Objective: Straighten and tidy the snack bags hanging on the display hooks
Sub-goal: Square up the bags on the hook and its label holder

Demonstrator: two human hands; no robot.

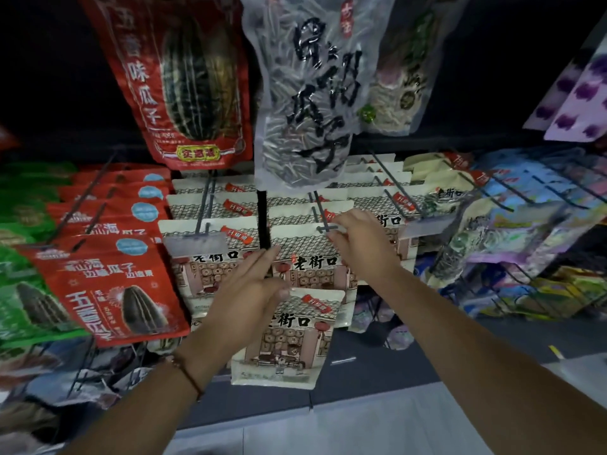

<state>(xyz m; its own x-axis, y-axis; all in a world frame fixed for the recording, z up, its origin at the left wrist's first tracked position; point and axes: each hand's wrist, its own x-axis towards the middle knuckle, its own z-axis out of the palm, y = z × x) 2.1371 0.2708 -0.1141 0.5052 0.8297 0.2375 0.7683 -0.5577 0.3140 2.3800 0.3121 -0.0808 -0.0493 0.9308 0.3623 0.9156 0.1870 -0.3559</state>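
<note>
The hook wall [328, 139] fills the view, dark, with rows of hanging sunflower-seed packs. Above the right hand's pinch hang a big red seed bag [184, 83] and a clear seed bag [308, 93]; to its left, past the left hand, sit stacked red seed bags [108, 284], and to its right a jumble of pastel bags [512, 224] on tilted wires.

Directly under the pinch hang the cream "老街口" bags [308, 264], several deep on one wire hook [320, 213]. The right hand [361, 241] has thumb and fingertips closed on the hook's front tip, at or beside the price-tag holder; whether it also nips the front bag's header I cannot tell.

Below and left of that pinch, the left hand [253, 290] lies with straight fingers flat against the front bag's face, holding nothing. A lower cream bag [289, 339] shows beneath it; its hook is hidden.

These pouches look light, crinkly and slick, stiff only at the sealed header. Best taken by the header beside the hang hole, then squared with a flat palm; squeezing the belly would crush seeds and crease the film.
</note>
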